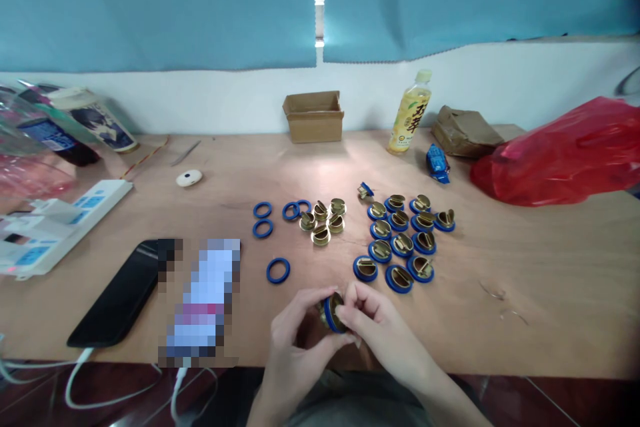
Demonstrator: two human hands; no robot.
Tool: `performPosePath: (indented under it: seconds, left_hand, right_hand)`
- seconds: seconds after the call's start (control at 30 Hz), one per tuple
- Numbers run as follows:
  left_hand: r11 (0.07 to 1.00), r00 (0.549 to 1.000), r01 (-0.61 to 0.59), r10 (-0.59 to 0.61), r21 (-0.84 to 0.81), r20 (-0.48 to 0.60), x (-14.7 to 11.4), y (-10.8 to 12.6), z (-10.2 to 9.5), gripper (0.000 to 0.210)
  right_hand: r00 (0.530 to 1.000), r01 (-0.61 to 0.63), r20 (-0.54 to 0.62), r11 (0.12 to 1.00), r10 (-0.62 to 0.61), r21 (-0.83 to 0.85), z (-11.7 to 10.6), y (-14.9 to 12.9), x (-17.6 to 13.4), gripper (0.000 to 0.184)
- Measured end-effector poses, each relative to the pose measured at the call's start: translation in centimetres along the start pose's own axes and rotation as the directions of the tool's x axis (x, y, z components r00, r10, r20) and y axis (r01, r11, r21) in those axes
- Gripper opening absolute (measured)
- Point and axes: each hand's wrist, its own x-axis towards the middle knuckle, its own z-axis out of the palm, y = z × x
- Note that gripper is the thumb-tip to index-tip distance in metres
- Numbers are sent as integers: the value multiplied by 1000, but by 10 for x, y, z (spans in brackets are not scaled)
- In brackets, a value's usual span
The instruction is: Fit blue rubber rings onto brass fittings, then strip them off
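Where the brass cap [335, 310] sat: near side, on edge, between the fingers [314, 296]!
Left hand [295, 330]: fingers pinched its rim.
Right hand [374, 315]: equally near, pinched at its right-turned face.

Box [316, 127] and a yellow bottle [410, 115] just chilling by the wall [225, 100], blue packet [438, 163] near a red bag [565, 157] over right, plus a power strip [93, 205] and a black phone [117, 293] on a white cable [68, 383] at left.

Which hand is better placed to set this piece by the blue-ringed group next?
Probably the right hand: it touches the held piece and is nearer the blue-ringed group than the left hand.
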Motion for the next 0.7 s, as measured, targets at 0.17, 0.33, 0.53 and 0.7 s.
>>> performPosePath:
  seconds: [0.17, 0.33, 0.53, 0.7]
  left_hand:
    - [1000, 1000, -13, 13, -2, 16, 1, -1, -1, 45]
    - [1000, 999, -5, 5, 17, 34, 2, 0, -2, 45]
    - [995, 983, 98, -102, 29, 153, -1, 5, -6, 35]
    - [990, 982, 141, -142, 12, 128, -4, 3, -8, 32]
  right_hand:
    - [1000, -4, 5, 1000, 4, 2, 1, -2, 0, 49]
    - [999, 16, -36, 1000, -16, -16, 4, -1, -1, 47]
    - [990, 111, -83, 994, -112, -24, 5, 7, -1, 40]
    - [993, 84, -73, 995, -87, -53, 6, 8, -2, 40]
